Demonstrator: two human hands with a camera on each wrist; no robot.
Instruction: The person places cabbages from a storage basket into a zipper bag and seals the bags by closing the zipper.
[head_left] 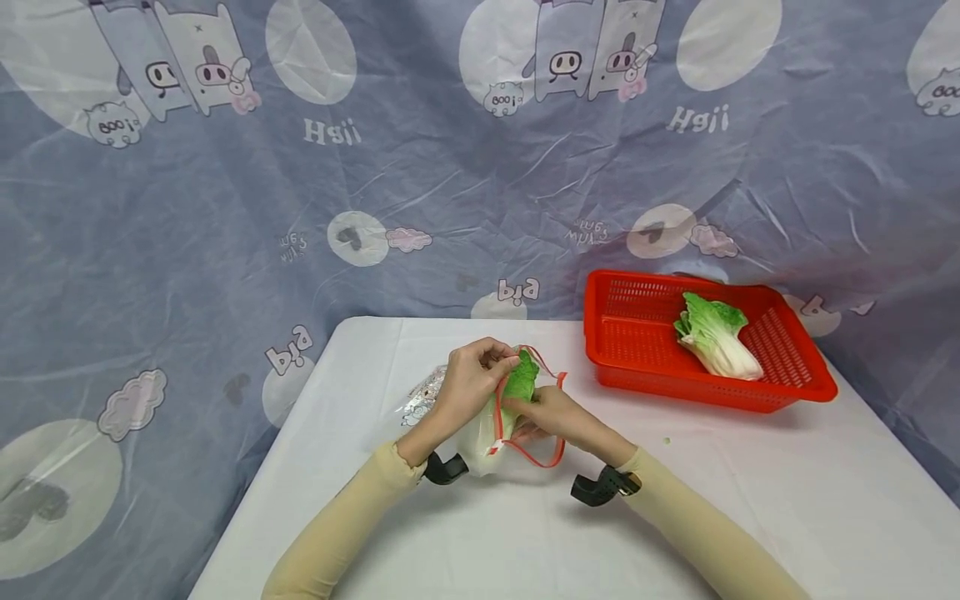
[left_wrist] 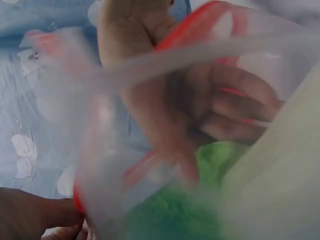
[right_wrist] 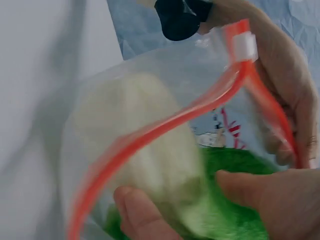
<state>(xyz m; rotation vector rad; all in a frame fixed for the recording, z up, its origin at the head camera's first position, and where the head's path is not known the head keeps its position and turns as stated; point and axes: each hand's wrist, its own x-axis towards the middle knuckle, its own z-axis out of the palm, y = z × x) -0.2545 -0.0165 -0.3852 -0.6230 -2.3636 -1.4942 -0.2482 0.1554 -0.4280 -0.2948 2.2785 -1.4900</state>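
A clear zip bag (head_left: 499,412) with a red sealing strip and a white slider has its mouth spread wide above the table. Inside it is a napa cabbage (head_left: 524,377), white stem end low in the bag, green leaves by the mouth. My left hand (head_left: 474,379) pinches the bag's rim on the far left side. Through the mouth reaches my right hand (head_left: 553,415), its thumb and fingers gripping the cabbage, as the right wrist view shows. The left wrist view looks through blurred plastic at the right hand (left_wrist: 215,105).
A red perforated basket (head_left: 630,367) stands at the back right, holding another napa cabbage (head_left: 716,342). Left of the hands lies a clear printed plastic package (head_left: 422,400). A tiny green scrap (head_left: 666,440) is on the white table (head_left: 675,517). A patterned curtain hangs behind.
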